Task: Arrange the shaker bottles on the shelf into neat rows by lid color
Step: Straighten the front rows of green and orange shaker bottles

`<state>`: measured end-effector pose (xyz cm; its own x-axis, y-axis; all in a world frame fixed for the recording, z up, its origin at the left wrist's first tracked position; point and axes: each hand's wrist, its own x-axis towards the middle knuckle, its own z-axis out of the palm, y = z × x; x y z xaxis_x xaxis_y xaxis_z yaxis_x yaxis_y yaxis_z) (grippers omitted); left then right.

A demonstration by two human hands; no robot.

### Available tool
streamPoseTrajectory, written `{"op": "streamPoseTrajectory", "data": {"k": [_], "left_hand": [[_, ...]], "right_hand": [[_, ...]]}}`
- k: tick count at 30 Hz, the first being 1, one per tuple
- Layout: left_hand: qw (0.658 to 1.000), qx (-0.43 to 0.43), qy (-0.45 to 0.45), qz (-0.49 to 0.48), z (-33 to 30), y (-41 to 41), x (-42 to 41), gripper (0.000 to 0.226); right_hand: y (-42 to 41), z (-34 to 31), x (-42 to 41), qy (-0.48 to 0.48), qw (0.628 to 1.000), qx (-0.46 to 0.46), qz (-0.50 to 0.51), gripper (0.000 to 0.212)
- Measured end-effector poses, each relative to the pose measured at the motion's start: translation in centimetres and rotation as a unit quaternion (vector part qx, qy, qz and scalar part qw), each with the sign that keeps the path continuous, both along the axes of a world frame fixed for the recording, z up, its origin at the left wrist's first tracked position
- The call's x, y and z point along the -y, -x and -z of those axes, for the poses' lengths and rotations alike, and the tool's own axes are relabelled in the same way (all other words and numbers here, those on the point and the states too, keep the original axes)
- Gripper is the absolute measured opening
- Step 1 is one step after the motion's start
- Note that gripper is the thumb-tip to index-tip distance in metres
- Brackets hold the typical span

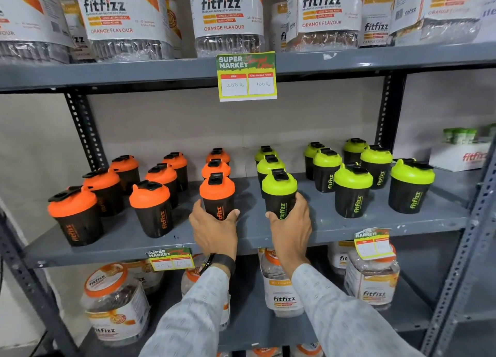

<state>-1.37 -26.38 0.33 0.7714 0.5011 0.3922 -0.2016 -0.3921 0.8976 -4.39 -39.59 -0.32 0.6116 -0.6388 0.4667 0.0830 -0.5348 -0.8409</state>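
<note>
Black shaker bottles stand on the grey middle shelf (pixel 349 226). Several with orange lids fill the left half, several with green lids the right half. My left hand (pixel 213 226) wraps the base of the front orange-lid bottle (pixel 217 193) in the middle row. My right hand (pixel 291 222) wraps the base of the front green-lid bottle (pixel 279 193) just to its right. Both bottles stand upright on the shelf. Two more orange lids line up behind the left one, two green lids behind the right one.
Large fitfizz jars (pixel 228 16) crowd the shelf above; a price tag (pixel 247 76) hangs from its edge. More jars (pixel 115 300) sit on the shelf below. Slotted uprights (pixel 80 126) frame the bay. A white box (pixel 459 155) stands at far right.
</note>
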Motion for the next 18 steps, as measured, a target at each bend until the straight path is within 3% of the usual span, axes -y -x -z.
{"op": "streamPoseTrajectory", "data": {"k": [5, 18], "left_hand": [[0.999, 0.027, -0.032, -0.006, 1.1, -0.5, -0.2, 0.080], [0.994, 0.012, -0.105, -0.019, 1.7, -0.6, -0.5, 0.077]], "right_hand": [[0.1, 0.0, 0.3, -0.004, 1.000, 0.000, -0.006, 0.086], [-0.5, -0.2, -0.1, -0.007, 1.000, -0.013, 0.001, 0.084]]}}
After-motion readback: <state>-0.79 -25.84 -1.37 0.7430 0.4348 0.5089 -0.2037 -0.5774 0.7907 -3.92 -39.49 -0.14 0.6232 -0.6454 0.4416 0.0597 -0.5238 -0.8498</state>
